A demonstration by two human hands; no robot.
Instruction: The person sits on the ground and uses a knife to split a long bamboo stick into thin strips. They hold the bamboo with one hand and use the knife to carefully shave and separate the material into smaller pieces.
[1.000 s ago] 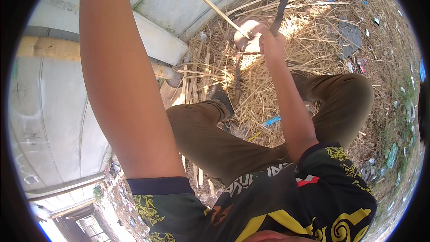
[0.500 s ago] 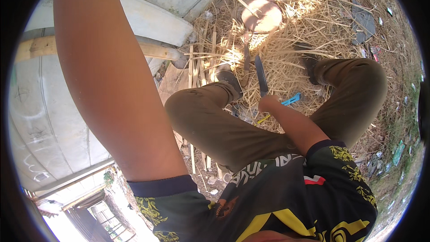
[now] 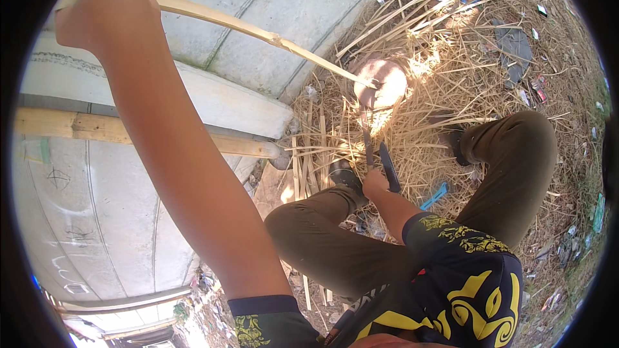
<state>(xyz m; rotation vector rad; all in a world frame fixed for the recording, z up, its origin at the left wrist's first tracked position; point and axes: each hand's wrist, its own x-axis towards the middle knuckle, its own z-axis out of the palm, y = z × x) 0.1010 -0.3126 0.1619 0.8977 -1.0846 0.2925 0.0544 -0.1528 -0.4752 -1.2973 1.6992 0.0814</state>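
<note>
My left hand (image 3: 113, 9) is raised at the upper left, closed around a long pale bamboo strip (image 3: 242, 26). The strip slants down to the right, its far end on a round wooden chopping block (image 3: 391, 80). Low between my knees, my right hand (image 3: 376, 182) is closed at the near end of a machete (image 3: 368, 145) with a long rust-brown blade; its grip is hidden by my fingers. That blade points at the block. A second, dark-bladed knife (image 3: 389, 167) lies just right of the hand, its handle hidden behind my arm.
A bright blue tool (image 3: 434, 197) lies by my right thigh. Shavings (image 3: 432, 103) cover the ground around the block, with long split strips (image 3: 400, 16) behind it. A pale wall (image 3: 193, 6) and a bamboo pole (image 3: 129, 130) stand at left. Litter lies at right.
My right hand has moved forward and left from the dark knife to the machete. The raised left hand and more of the strip have come into view as the view shifted.
</note>
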